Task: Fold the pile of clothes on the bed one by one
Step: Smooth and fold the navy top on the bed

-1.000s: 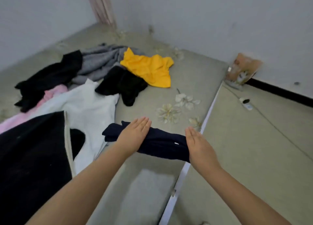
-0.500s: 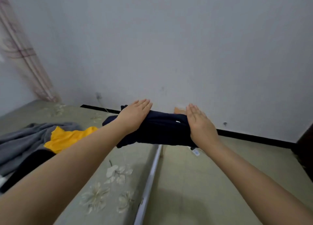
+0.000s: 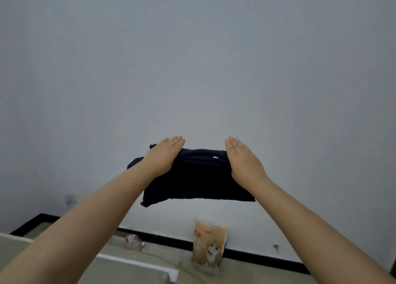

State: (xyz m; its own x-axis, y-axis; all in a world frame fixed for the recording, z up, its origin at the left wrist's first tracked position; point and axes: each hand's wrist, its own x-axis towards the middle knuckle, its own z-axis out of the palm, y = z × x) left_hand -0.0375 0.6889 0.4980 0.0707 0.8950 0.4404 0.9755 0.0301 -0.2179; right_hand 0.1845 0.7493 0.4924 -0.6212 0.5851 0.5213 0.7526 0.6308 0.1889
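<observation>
1. Bed (image 3: 64, 268): only a corner shows at bottom left, greyish-green cover with a white edge strip running toward its right end.
2. Left hand (image 3: 164, 157): raised in front of the wall, fingers straight and together, palm flat against the left end of the navy garment (image 3: 199, 176). Thumb is hidden, so I can't tell whether it hooks under the fabric. No curl visible in the fingers.
3. Navy garment: folded into a rough rectangle, held up in the air between both hands, well above the bed and floor. Top edge bunched between the palms, lower part hangs down with one corner drooping at the lower left. A small white mark sits near the top right of it. A bit of fabric sticks out left of the left wrist.
4. Right hand (image 3: 244, 161): same pose mirrored, fingers straight and together, palm pressed on the right end of the garment. Thumb not visible here either.
5. Plastic bottle (image 3: 134, 241): lies on the floor by the black skirting, just past the bed corner.
6. Printed pouch (image 3: 209, 247): stands upright against the wall, below the garment, right of the bottle.
7. Wall (image 3: 192, 58): plain pale grey, fills most of the view.
</observation>
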